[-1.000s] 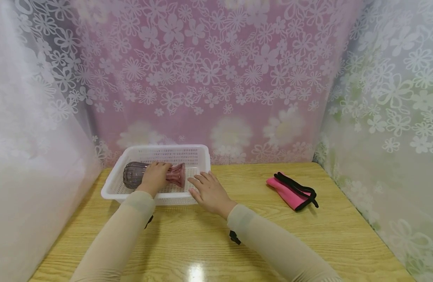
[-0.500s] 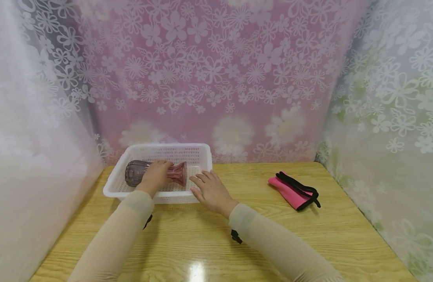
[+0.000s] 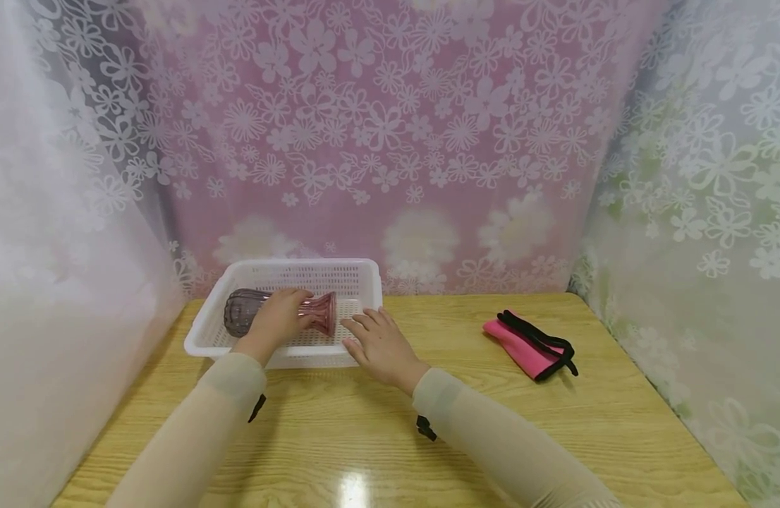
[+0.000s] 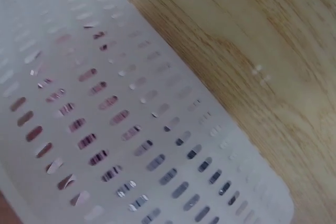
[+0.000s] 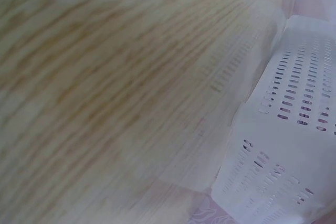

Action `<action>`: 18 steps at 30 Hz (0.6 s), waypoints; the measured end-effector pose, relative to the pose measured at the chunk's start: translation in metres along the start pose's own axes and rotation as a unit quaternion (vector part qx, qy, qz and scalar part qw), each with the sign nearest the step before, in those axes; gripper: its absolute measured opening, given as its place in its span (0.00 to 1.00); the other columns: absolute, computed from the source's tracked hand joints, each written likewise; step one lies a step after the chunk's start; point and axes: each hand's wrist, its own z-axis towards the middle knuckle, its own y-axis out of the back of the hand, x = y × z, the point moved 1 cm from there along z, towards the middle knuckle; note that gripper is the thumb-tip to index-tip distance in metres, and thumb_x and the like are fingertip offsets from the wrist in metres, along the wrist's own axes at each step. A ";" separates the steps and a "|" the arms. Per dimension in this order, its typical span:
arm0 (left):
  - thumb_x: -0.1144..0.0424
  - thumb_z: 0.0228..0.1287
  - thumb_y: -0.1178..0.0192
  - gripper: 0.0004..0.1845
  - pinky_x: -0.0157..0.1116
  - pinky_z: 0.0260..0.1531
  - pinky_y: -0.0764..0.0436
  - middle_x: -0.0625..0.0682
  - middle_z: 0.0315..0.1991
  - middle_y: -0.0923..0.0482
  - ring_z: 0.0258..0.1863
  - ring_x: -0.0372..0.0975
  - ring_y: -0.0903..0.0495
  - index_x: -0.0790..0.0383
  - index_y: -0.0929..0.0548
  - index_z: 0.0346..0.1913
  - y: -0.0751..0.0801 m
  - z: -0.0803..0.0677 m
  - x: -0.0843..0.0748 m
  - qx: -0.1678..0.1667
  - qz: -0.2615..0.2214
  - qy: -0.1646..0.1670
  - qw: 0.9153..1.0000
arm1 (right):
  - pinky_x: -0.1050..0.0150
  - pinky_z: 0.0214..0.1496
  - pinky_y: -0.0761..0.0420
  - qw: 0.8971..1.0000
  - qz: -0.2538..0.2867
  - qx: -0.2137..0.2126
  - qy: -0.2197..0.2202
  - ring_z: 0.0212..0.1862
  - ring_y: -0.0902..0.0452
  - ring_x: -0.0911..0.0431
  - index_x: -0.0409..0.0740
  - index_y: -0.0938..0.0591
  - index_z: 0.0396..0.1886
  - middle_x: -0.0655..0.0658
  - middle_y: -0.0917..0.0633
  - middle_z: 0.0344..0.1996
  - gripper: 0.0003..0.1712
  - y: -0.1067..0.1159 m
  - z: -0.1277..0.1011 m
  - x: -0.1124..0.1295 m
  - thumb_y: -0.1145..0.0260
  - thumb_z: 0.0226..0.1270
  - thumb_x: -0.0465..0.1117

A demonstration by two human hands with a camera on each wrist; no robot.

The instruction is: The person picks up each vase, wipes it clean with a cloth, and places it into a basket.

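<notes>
One ribbed glass vase [image 3: 282,313], grey bulb, pink flared mouth.

I see a white basket [image 3: 364,282] with rows of small slots at the table's far left corner, and the wrist views show the same white slotted plastic. The vase [image 3: 240,310] lying in it is ribbed glass, smoky grey at its round end and shading to rosy pink at the flared end. The table [image 3: 491,423] is pale yellow-brown wood with darker grain lines and a glossy white glare spot near its front edge. Toward the right edge lies a hot pink cloth [image 3: 517,342] trimmed with black straps. My sleeves [image 3: 491,437] are plain beige. The curtain [image 3: 390,141] behind is pink with white flower outlines, turning pale green and white on the right.
</notes>
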 end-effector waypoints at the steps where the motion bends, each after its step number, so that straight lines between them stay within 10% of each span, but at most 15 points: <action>1: 0.57 0.66 0.34 0.26 0.56 0.65 0.33 0.63 0.62 0.24 0.64 0.59 0.29 0.64 0.22 0.64 0.001 -0.002 -0.002 -0.004 0.000 -0.005 1.000 | 0.46 0.77 0.51 1.000 -0.002 -0.001 0.001 0.74 0.41 0.47 0.54 0.33 0.76 0.46 0.28 0.69 0.32 0.000 0.000 0.000 0.65 0.82 0.60; 18: 0.55 0.66 0.33 0.26 0.57 0.63 0.31 0.62 0.59 0.21 0.63 0.58 0.28 0.66 0.20 0.62 0.010 -0.036 -0.030 -0.050 -0.036 -0.025 0.998 | 0.48 0.77 0.49 0.997 0.069 0.039 0.015 0.78 0.50 0.44 0.52 0.37 0.78 0.42 0.38 0.76 0.33 0.015 0.000 -0.015 0.59 0.82 0.60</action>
